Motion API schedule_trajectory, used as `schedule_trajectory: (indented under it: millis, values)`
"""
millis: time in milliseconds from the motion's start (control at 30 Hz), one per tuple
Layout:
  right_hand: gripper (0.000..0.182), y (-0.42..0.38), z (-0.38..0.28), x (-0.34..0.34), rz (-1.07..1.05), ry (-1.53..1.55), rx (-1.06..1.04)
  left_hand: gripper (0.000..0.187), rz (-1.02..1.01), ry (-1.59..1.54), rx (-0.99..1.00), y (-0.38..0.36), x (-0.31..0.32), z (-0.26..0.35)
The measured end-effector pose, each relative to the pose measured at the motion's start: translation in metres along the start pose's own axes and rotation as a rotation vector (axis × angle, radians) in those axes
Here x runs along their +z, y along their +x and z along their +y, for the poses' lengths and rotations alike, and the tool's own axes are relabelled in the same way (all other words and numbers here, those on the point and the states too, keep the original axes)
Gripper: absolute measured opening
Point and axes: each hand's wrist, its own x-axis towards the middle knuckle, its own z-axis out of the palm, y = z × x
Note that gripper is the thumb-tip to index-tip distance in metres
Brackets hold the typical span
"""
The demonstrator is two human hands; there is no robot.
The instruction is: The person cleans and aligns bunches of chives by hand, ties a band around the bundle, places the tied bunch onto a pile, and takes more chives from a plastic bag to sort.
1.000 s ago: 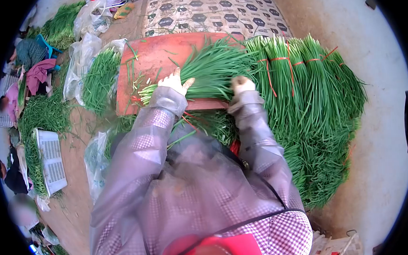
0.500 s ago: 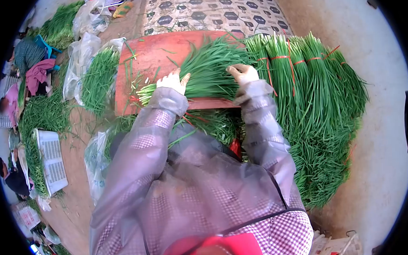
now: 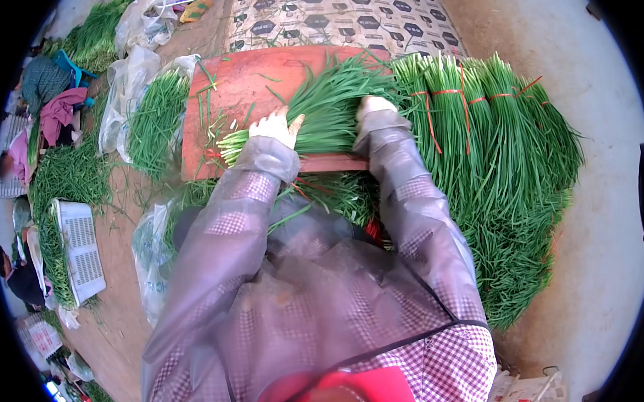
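Note:
A loose bunch of garlic chives (image 3: 333, 119) lies across a red board (image 3: 233, 83), pale stem ends to the left and green leaves fanning right. My left hand (image 3: 277, 127) is closed over the bunch near its stem end, thumb toward the leaves. On the leafy part, my right hand (image 3: 377, 105) is curled into the chives; its fingertips are hidden among the leaves. Just right of the board stand tied bunches of chives (image 3: 468, 125) with red ties, lying side by side.
More chives (image 3: 160, 125) lie on plastic left of the board. A white plastic basket (image 3: 82, 252) stands on the floor farther left, near heaps of chives. Patterned sheeting (image 3: 344, 19) covers the floor beyond the board. Other people are at the far left edge.
My right hand has moved a little left along the leaves and turned, its fingers now curled in. My left hand stays nearly in place on the bunch.

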Motion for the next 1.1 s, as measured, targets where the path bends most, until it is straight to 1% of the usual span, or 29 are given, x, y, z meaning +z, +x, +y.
schedule_trajectory:
  millis: [33,67,100,133,167,200,233,267,333,367,400,433,500,567,600,633,700,733,767,833,867,900,967,1033,1100]
  values:
    - [0.025,0.02,0.02,0.011,0.06,0.059,0.113,0.061,0.003,0.0,-0.004,0.001,-0.001,0.0]
    - [0.026,0.023,0.037,-0.002,0.075,0.087,0.132,0.061,0.005,-0.002,-0.006,0.003,-0.001,-0.001]
    - [0.027,0.018,0.052,-0.008,0.292,0.212,0.219,0.061,0.016,0.001,-0.012,0.003,0.0,-0.001]
    - [0.024,0.038,0.09,0.005,0.346,0.431,0.348,0.06,0.024,0.003,-0.015,0.002,0.002,0.0]
    - [0.023,0.015,0.093,-0.018,0.404,1.001,0.297,0.06,0.021,0.0,-0.011,0.001,0.003,0.001]
    - [0.02,0.011,0.101,-0.025,0.579,1.416,0.248,0.059,0.029,-0.008,-0.007,0.0,0.001,0.001]
    - [0.018,-0.016,0.087,-0.056,0.575,1.567,0.3,0.059,0.036,-0.015,-0.006,0.0,0.0,0.001]
    - [0.018,-0.037,0.077,-0.071,0.519,1.826,0.192,0.059,0.038,-0.016,-0.006,0.001,0.0,0.001]
    - [0.022,-0.068,0.079,-0.08,-0.112,1.702,-0.335,0.058,0.025,-0.014,-0.012,0.001,0.0,0.001]
    - [0.023,-0.085,0.062,-0.088,-0.361,1.428,-0.82,0.058,0.025,-0.013,-0.01,0.002,0.0,0.001]
    - [0.032,-0.09,0.044,-0.104,-0.658,1.049,-0.778,0.058,0.04,-0.011,-0.014,0.002,0.001,0.001]
    - [0.034,-0.092,0.03,-0.097,-0.667,0.988,-0.557,0.058,0.053,-0.008,-0.015,0.0,0.002,0.001]
    - [0.035,-0.061,0.028,-0.055,-0.348,0.784,-0.274,0.058,0.037,-0.011,-0.009,-0.001,0.002,0.0]
    - [0.041,-0.036,0.028,-0.025,-0.178,0.561,-0.128,0.059,0.027,-0.013,-0.012,0.0,0.0,0.0]
    - [0.04,-0.031,0.03,-0.011,-0.098,0.391,-0.324,0.059,0.025,-0.011,-0.011,0.0,0.0,0.0]
    - [0.037,-0.035,0.01,-0.014,-0.15,0.512,-0.057,0.059,0.022,-0.01,-0.008,0.0,-0.001,0.0]
    - [0.032,-0.029,0.0,-0.002,-0.131,0.34,-0.107,0.059,0.017,-0.006,-0.012,0.001,-0.001,0.001]
    - [0.026,-0.021,-0.001,0.015,0.02,0.281,-0.201,0.059,0.009,-0.005,-0.013,0.0,-0.001,0.001]
    - [0.026,-0.014,0.004,0.027,0.018,0.283,-0.201,0.059,0.006,-0.003,-0.014,0.001,-0.001,0.001]
    - [0.021,-0.007,0.017,0.035,0.206,0.279,0.015,0.059,0.002,-0.018,-0.023,0.001,-0.002,0.001]
    - [0.017,-0.007,0.033,0.033,0.295,0.575,0.027,0.059,0.005,-0.018,-0.03,0.002,-0.002,0.001]
    - [0.022,-0.007,0.034,0.026,0.309,0.894,0.087,0.059,-0.004,-0.01,-0.034,0.003,-0.003,0.001]
    - [0.018,-0.011,0.04,0.015,0.219,1.163,0.011,0.059,-0.026,-0.005,-0.037,0.0,-0.001,0.001]
    - [0.017,-0.013,0.03,0.007,0.432,0.946,-0.685,0.06,0.038,-0.024,-0.007,0.001,0.002,0.0]
    - [0.019,-0.016,0.01,0.013,0.058,1.033,-0.434,0.06,0.033,-0.019,-0.008,0.0,0.003,0.0]
